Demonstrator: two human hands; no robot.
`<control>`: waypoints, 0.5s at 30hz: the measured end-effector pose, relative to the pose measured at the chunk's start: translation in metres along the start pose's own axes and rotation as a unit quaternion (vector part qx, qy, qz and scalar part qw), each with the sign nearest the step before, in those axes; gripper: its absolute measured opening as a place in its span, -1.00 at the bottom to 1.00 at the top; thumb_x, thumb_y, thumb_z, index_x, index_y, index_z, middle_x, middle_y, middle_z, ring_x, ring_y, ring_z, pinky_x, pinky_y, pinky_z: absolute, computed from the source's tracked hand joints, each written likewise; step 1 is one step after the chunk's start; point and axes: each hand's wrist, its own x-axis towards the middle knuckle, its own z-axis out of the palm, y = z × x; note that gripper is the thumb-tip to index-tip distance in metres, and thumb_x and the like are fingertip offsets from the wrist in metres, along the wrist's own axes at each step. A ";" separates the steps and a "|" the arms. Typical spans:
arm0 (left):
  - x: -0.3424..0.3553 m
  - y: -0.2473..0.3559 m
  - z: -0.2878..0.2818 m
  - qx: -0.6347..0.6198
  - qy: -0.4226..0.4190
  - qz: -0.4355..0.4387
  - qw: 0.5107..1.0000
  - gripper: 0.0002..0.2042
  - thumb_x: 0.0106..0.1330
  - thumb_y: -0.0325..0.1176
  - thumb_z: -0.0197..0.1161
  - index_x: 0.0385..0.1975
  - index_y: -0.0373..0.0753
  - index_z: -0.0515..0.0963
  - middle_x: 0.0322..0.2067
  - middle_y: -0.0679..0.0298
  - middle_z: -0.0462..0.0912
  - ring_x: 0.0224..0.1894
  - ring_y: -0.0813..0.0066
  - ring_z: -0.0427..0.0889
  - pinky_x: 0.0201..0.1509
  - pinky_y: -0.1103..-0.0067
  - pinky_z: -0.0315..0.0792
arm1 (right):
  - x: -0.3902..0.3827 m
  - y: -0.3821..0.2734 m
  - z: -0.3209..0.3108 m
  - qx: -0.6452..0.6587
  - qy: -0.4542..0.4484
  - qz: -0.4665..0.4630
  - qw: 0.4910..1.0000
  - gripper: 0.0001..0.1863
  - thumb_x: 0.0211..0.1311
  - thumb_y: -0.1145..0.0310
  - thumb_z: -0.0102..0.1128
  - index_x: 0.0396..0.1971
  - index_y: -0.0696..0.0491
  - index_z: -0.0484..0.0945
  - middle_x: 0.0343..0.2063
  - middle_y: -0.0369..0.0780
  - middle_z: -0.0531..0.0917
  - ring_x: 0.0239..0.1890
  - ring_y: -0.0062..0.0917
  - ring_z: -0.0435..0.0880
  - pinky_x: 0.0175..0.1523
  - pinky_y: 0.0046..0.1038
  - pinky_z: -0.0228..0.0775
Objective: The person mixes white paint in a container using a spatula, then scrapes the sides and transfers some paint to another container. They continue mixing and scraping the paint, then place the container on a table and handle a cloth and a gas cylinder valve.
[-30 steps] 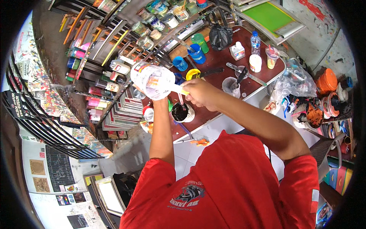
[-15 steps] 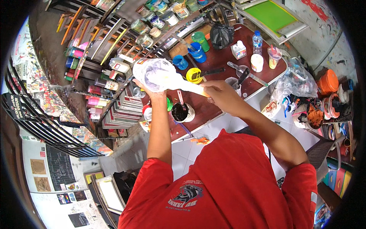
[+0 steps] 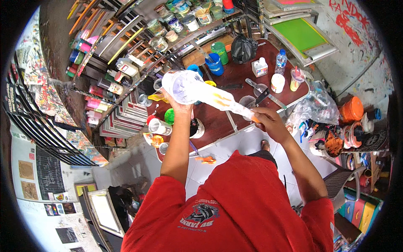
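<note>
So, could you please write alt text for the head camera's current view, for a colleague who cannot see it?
A person in a red shirt holds a pale tub in the left hand and a white-coated tool in the right hand. Beyond is a dark red table with containers, including a blue cup.

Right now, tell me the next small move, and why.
Probably wipe the white-coated tool against the tub's rim: the right hand holds it over the dark red table, thickly coated along its length, and the left hand holds the tub at its far end.
</note>
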 end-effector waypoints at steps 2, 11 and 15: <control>-0.002 -0.006 -0.006 -0.004 -0.004 -0.018 1.000 -0.31 0.11 0.32 0.00 0.08 -0.09 0.40 0.04 0.21 0.49 0.10 0.09 0.43 0.18 0.10 0.30 | -0.007 -0.001 -0.008 0.056 0.040 0.053 0.996 -0.73 0.29 0.34 0.01 -0.12 0.16 0.54 -0.51 -0.33 0.52 -0.53 -0.75 0.41 -0.45 -0.65 0.25; -0.033 -0.060 -0.026 0.040 0.160 -0.031 0.986 -0.36 0.24 0.31 -0.19 0.12 -0.06 0.33 0.07 0.29 0.45 0.13 0.24 0.41 0.22 0.22 0.29 | -0.048 0.003 -0.076 -0.019 0.120 0.089 0.989 -0.70 0.27 0.33 0.01 -0.09 0.16 0.52 -0.60 -0.36 0.46 -0.63 -0.76 0.33 -0.52 -0.70 0.14; -0.049 -0.089 -0.060 0.020 0.200 -0.054 0.978 -0.36 0.27 0.29 -0.22 0.16 -0.06 0.28 0.11 0.29 0.41 0.17 0.24 0.37 0.25 0.24 0.25 | -0.063 0.024 -0.100 -0.163 0.120 0.036 0.979 -0.72 0.31 0.36 -0.03 -0.09 0.17 0.53 -0.63 -0.36 0.46 -0.62 -0.75 0.34 -0.52 -0.68 0.18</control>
